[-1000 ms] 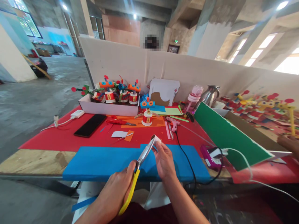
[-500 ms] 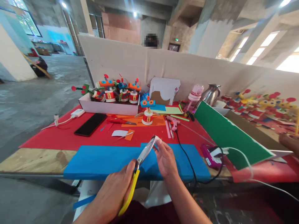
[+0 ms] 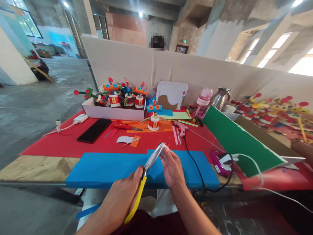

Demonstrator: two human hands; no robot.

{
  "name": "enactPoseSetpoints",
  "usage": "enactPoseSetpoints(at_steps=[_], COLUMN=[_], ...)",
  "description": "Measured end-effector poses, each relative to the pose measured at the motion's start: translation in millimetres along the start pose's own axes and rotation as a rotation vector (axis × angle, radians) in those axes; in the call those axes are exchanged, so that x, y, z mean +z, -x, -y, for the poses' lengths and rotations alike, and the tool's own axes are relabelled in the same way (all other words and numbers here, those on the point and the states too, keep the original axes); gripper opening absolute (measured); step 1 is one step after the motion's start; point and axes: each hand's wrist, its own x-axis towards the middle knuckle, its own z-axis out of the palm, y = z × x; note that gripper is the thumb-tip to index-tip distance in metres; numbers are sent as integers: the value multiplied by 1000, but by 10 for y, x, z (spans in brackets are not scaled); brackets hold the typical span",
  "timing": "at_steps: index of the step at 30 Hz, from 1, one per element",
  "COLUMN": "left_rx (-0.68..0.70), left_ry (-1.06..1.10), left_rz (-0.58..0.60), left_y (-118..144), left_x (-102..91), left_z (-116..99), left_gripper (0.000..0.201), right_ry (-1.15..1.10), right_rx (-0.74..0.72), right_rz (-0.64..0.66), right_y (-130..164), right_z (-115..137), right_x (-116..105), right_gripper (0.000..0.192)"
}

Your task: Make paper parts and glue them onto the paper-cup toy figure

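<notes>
The left hand [image 3: 123,195] wraps its fingers around yellow-handled metal scissors [image 3: 146,169]; the right hand [image 3: 173,170] pinches a small white paper piece [image 3: 165,147] at the blade tips, above a flat blue sheet [image 3: 97,169] on the red-covered wooden desk [image 3: 36,168]

Blue sheet [image 3: 97,169]: your left hand [image 3: 123,195] could totally slide left over it
Black cord [image 3: 195,164]: kinda blocks you low on the right
Cup figure [image 3: 154,123]: stands in your way straight ahead
</notes>
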Motion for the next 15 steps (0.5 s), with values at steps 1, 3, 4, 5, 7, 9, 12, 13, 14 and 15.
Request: enactPoseSetpoints(at_steps=[1, 3, 4, 5, 7, 9, 12, 13, 14, 15], left_rx=[2, -1, -5, -6, -3, -4, -30, -38, -42, -42], left_ry=[11, 16, 11, 5, -1, -5, -17, -21, -23, -21], left_rz=[-4, 6, 15, 23, 34, 44, 63, 66, 66, 63], left_y=[1, 3, 4, 6, 12, 19, 23, 21, 19, 15], left_x=[7, 11, 7, -1, -19, -34, -45, -45, -43, -39], left_z=[2, 5, 5, 5, 3, -1, -9, -11, -12, -12], left_gripper=[54, 52, 51, 51, 52, 53, 52, 52, 52, 51], right_ry=[0, 6, 10, 16, 27, 3, -65, -75, -74, -66], right_rx=[-1, -2, -2, -2, -1, 22, 103, 120, 125, 117], right_rz=[-3, -3, -1, 4, 16, 27, 46, 51, 54, 57], right_y=[-1, -2, -4, -6, -15, -31, -62, -70, -75, -75], right_z=[-7, -18, -20, -18, -1, 34, 95, 109, 114, 112], right_x=[-3, -12, -17, -23, -34, -46, -65, -70, -74, -76], right_gripper=[25, 25, 25, 25, 26, 27, 25, 24, 24, 24])
